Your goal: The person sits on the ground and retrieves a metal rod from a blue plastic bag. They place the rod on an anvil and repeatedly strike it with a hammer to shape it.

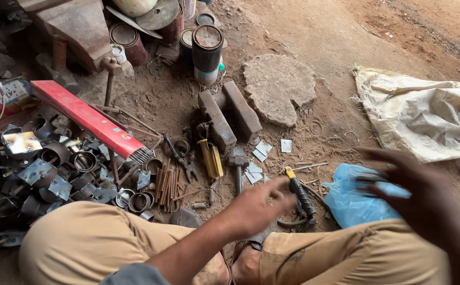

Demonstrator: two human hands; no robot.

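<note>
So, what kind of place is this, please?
Probably an informal metal workshop on a dirt floor: cut metal rings, a hammer, pliers and steel blocks lie about.

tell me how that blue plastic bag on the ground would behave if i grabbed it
The blue plastic bag looks thin and crumpled, so it would likely go floppy and sag. It bulges somewhat, so it may hold something, though what cannot be seen. Lying on loose dirt beside the right hand, it would probably drag and crinkle when pushed, not slide or roll.
</note>
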